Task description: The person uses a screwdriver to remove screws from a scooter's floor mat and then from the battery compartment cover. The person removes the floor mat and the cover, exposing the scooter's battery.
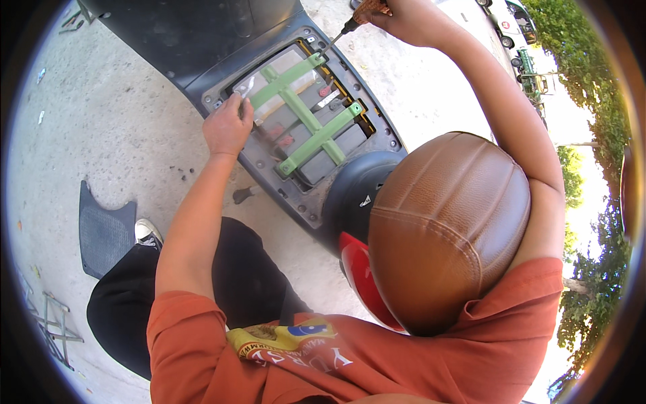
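Note:
Wrapped round the orange-brown handle of a screwdriver [348, 27] is my right hand [414, 21], at the top of the view. The screwdriver's shaft slants down to the upper right end of a green metal bracket [306, 116]. That bracket lies across the dark batteries [279, 126] in the scooter's opened footboard compartment [217, 94]. My left hand [230, 126] is closed at the compartment's left edge, by the bracket's other upper end. A small whitish, shiny piece [246, 86] shows beside its fingertips; whether they grip it is unclear.
The scooter's brown seat [451, 222] stands close against me on the right, with a red body panel [363, 279] below it. A loose dark floor panel [104, 229] lies by my shoe [147, 233]. Parked vehicles [531, 60] and trees appear at far right.

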Tool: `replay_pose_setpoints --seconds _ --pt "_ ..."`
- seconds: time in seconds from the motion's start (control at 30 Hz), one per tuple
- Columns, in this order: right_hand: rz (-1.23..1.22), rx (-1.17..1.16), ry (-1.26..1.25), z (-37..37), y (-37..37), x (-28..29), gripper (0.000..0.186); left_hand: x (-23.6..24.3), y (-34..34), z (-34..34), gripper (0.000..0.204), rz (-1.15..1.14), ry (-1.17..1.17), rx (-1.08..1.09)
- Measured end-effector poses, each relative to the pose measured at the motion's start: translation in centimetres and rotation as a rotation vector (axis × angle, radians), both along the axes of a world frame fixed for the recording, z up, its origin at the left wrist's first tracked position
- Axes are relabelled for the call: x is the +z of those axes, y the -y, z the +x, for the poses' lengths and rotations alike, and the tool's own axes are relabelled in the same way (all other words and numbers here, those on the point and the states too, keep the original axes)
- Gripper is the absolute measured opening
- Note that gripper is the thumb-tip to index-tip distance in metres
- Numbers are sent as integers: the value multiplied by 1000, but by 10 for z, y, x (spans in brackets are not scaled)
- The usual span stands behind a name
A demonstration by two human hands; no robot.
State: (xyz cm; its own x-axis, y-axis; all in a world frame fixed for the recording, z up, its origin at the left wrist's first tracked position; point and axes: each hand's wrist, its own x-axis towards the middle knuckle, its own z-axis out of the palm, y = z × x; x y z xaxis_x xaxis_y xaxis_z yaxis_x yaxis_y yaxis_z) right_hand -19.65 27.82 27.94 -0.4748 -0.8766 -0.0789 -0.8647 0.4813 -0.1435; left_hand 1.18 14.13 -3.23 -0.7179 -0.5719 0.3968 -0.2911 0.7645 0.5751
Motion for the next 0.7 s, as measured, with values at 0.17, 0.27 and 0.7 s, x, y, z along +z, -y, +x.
replay_pose_setpoints --seconds 0.17,0.27,0.7 --pt "26 196 -145 -14 -4 -2 23 -3 0 -4 21 -9 3 -5" --pt "142 -103 -156 -15 -1 3 24 -3 1 -4 22 -6 16 -12" --pt "116 79 -116 10 5 3 23 53 -16 -119 28 377 -14 -342"
